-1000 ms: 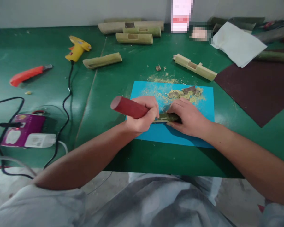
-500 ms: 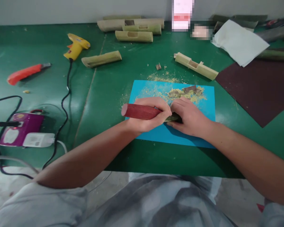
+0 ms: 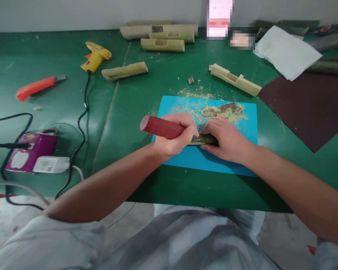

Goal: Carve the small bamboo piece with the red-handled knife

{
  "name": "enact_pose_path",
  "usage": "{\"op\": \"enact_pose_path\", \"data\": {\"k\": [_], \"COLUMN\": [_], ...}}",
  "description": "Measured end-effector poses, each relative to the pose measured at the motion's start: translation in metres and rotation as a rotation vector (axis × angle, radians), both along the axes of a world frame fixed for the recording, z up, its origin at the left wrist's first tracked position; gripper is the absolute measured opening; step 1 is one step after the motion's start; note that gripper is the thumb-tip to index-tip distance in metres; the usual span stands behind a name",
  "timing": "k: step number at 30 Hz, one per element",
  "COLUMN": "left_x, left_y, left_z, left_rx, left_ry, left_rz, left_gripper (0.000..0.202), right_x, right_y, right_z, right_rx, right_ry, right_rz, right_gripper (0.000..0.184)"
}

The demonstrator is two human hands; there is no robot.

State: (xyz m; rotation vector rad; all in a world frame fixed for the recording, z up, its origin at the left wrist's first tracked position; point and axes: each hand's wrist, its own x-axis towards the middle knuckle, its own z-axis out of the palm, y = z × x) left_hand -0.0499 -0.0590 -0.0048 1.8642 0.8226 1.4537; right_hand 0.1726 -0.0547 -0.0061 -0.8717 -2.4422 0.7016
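Near the surface's front edge, green bamboo is held by right hand, red handle by left hand.

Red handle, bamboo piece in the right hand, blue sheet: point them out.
Red handle [image 3: 165, 128], head view: middle of its visible shaft.
Bamboo piece [image 3: 204, 139], head view: its uncovered stretch.
Blue sheet [image 3: 194, 158], head view: bare strip near its lower edge.

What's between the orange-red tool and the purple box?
In the head view: a small yellowish chip nearer the orange-red tool, then a bend of black cable toward the purple box.
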Motion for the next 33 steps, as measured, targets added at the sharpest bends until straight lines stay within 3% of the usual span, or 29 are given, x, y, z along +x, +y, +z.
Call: {"op": "enact_pose_path", "data": {"k": [6,18,22,28,33], "left_x": [0.001,-0.003,-0.007,-0.013,-0.01], "left_y": [0.002,0.001,0.0,-0.001,0.0], "left_z": [0.001,-0.002,0.006,0.028,0.027], "left_rx": [0.022,0.036,0.04,-0.002,0.06], "left_ry": [-0.064,-0.021,0.009,0.304,0.282], "left_rz": [-0.083,-0.042,-0.058,-0.197,-0.236], "left_gripper": [0.027,0.028,0.027,0.015,0.012], "right_x": [0.001,0.0,0.001,0.0,-0.001], "right_y": [-0.001,-0.002,-0.002,-0.003,-0.003], "right_z": [-0.002,-0.001,-0.001,-0.003,-0.004], "right_rx": [0.02,0.01,0.02,0.033,0.047], "right_ry": [-0.009,-0.016,-0.021,-0.005,-0.006], "right_rz": [-0.008,-0.02,-0.018,-0.024,-0.031], "right_gripper": [0.014,0.014,0.016,0.013,0.013]}}
